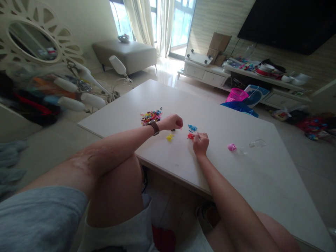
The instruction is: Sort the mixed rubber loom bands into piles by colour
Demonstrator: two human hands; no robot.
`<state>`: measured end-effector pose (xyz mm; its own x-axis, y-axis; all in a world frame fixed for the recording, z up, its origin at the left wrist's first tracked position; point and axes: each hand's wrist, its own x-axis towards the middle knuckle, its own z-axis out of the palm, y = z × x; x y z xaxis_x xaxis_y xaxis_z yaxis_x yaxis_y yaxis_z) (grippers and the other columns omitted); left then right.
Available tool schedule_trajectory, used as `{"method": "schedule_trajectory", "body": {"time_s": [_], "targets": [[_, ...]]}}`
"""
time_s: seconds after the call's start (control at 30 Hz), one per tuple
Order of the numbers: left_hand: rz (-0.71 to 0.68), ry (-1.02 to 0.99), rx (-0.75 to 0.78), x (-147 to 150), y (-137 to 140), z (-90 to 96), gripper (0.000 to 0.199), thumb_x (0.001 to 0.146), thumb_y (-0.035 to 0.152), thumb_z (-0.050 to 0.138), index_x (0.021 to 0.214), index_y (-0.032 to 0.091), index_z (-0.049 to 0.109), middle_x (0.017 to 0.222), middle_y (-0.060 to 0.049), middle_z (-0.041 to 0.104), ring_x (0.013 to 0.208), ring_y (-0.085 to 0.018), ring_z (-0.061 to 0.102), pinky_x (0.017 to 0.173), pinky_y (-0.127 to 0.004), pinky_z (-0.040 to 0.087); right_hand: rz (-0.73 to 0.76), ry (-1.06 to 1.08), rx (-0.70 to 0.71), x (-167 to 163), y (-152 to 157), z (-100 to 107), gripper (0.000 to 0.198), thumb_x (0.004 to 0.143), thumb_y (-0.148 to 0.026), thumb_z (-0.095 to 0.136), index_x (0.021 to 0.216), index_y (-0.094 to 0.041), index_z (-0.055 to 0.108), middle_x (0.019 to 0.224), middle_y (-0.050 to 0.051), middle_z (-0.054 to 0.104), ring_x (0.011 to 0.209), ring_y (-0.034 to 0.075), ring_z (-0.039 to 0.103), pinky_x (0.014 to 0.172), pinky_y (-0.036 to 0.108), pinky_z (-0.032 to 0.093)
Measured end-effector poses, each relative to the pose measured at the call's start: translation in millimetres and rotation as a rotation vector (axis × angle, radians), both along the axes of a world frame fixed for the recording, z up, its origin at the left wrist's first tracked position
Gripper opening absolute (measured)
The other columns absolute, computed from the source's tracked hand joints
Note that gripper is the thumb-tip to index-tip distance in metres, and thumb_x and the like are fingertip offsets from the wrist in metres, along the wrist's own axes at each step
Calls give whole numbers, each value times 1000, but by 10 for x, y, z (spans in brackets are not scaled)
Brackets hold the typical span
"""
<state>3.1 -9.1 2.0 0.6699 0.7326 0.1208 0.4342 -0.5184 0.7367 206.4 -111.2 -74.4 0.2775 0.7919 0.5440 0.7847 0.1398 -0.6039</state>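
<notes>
Head: red pieces (190, 136) partly behind right grip (201, 142)

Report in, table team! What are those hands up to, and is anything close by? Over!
Left hand: seems to pinch small pink piece. Right hand: at red pile. Blue pile, yellow pile close by.

A grey short-sleeved top (44, 217), pale shorts (118, 233) and a brown-strapped wristwatch (155, 128) are worn.

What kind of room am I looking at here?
Most likely a home living room: a large wall-mounted screen, a padded bench by the windows, and pale curtains.
</notes>
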Motion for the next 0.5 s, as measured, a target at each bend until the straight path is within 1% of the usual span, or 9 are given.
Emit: {"method": "schedule_trajectory", "body": {"time_s": [0.27,0.5], "targets": [[-6,11,2,-2,-2,9,14,69,13,68,81,12,76,74,-6,74,68,-15,65,62,-23,48,-34,-41,-23,-4,5,0,50,98,-35,36,62,-21,68,67,9,69,80,24,60,81,36,44],[-10,4,-2,-5,0,6,13,69,14,68,80,12,76,73,-4,74,67,-14,65,61,-23,48,-31,-15,6,-4,10,-12,53,98,-37,36,49,-26,55,58,8,62,75,26,57,79,40,45]]}}
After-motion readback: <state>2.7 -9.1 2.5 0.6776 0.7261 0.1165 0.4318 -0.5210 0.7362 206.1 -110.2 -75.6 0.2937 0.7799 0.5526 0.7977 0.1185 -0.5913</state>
